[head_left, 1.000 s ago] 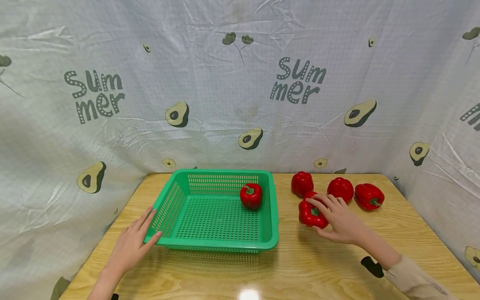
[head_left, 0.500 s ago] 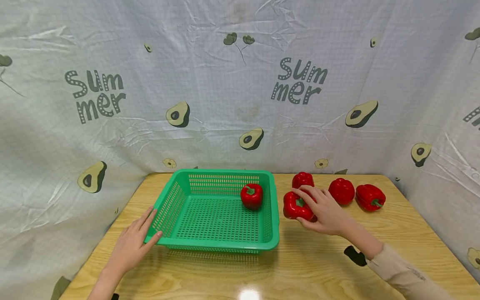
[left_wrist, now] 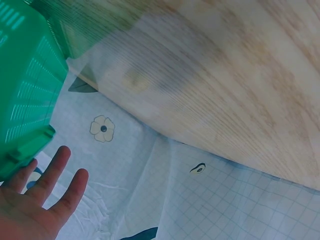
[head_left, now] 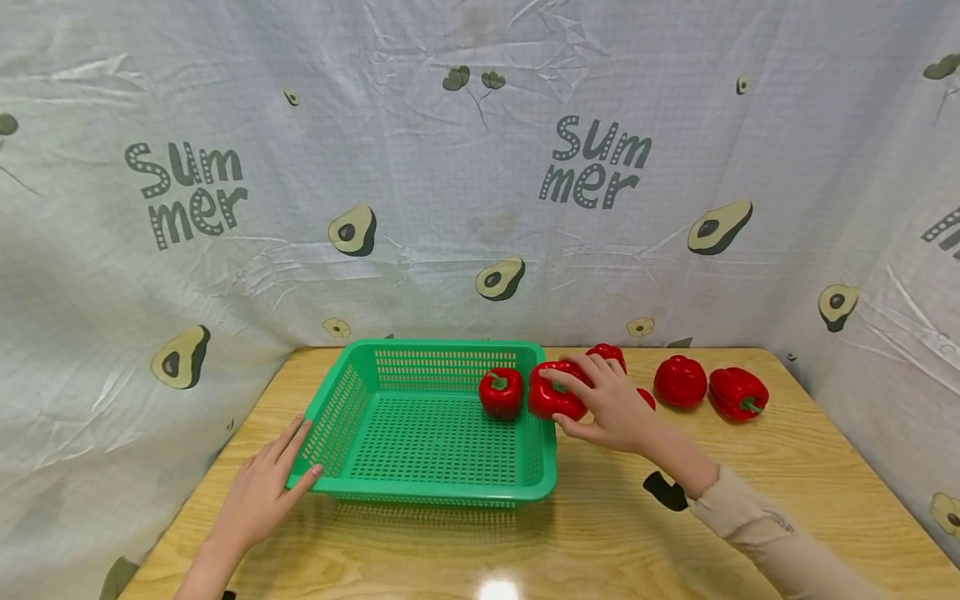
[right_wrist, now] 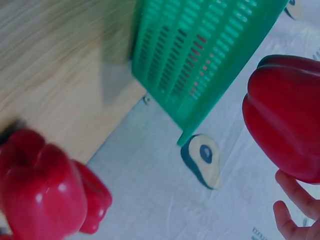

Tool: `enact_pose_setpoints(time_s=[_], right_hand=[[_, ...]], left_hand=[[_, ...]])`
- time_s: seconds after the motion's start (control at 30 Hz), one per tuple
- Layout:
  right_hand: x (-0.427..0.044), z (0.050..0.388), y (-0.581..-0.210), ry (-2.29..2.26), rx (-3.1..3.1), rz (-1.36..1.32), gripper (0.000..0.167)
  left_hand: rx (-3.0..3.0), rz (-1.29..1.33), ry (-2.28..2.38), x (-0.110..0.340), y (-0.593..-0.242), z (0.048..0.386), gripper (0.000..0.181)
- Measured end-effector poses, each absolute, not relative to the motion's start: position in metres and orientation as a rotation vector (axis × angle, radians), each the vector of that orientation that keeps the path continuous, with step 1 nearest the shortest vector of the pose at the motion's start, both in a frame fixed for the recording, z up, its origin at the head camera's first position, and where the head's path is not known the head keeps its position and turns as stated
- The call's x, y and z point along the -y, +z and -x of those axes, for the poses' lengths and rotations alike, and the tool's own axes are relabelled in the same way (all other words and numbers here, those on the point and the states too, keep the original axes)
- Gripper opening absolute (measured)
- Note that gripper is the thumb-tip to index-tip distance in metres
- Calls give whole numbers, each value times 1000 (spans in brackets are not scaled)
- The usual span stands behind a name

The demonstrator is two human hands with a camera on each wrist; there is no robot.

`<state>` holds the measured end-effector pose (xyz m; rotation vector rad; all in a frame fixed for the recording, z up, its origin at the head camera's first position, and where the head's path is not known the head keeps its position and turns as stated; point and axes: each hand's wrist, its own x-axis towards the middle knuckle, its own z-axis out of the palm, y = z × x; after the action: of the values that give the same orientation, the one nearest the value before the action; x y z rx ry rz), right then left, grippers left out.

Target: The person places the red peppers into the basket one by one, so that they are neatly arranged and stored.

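My right hand (head_left: pixel 611 404) grips a red bell pepper (head_left: pixel 557 392) over the right rim of the green plastic basket (head_left: pixel 420 486). In the right wrist view that bell pepper (right_wrist: pixel 287 117) is raised off the table, with fingertips against its underside. Spread, straight fingers of my left hand (head_left: pixel 258 487) rest at the basket's left rim. The left wrist view shows those fingers (left_wrist: pixel 70 197) beside the basket wall (left_wrist: pixel 30 95). Inside the basket, near its right wall, stands another red bell pepper (head_left: pixel 501 394), stem up.
Several more red bell peppers lie on the wooden table (head_left: pixel 750 492) to the right: a rear one (head_left: pixel 606 357) and one (head_left: pixel 645 399) partly hidden by my right hand, then an upright one (head_left: pixel 680 382) and one on its side (head_left: pixel 738 393). A printed cloth (head_left: pixel 420 167) hangs behind.
My right hand has lifted the bell pepper from the group and carried it left to the basket's right rim. The left hand and the basket have stayed in place.
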<state>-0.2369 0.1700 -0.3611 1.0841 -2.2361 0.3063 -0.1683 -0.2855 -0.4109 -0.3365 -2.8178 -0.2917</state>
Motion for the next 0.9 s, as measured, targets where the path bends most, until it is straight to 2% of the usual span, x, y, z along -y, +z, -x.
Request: enact_pose_setpoints(time_s=[0.43,0.9], right_hand=[[-138,249,-371,227,2200,-1091,45],[-116,255,-386,120,2368,-1175,50]], left_hand=[[2825,336,-290,286,-410,167,65],[2823,334,-290,286,-410,166,65]])
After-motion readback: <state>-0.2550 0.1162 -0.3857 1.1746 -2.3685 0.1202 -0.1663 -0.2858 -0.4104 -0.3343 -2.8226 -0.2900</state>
